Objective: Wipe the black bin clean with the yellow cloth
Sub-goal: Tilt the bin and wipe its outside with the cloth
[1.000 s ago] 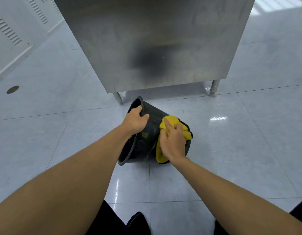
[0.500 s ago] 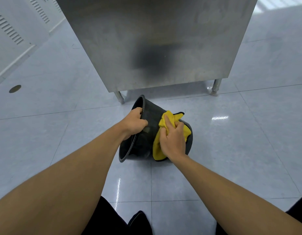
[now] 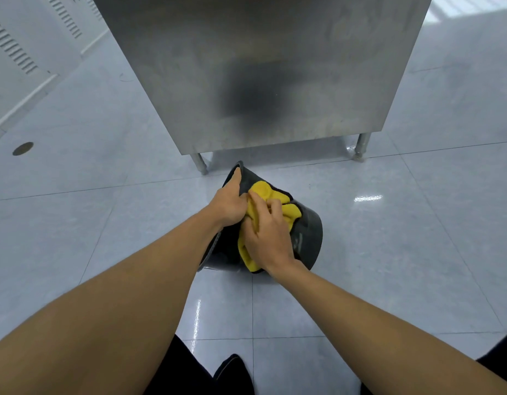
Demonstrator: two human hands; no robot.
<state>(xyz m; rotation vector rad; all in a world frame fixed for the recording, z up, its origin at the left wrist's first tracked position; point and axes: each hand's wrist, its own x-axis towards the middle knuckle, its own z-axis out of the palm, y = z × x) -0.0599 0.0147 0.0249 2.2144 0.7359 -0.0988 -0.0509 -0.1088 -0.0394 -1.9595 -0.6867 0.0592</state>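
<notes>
1. Steel cabinet [image 3: 260, 69] fills the top, standing on short legs; no readable writing anywhere.
2. Tiled floor [image 3: 403, 238] lies open to the right and left.
3. Black bin [image 3: 309, 232] lies tipped just before the cabinet.
4. Left hand [image 3: 228, 205] grips its rim.
5. Right hand [image 3: 268, 238] clutches the yellow cloth [image 3: 265, 191] against the bin's wall.

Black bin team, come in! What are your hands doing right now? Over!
Left hand grips black bin by its rim, bin tipped on floor. Right hand presses yellow cloth on bin's outer wall. Nothing in the way.
</notes>
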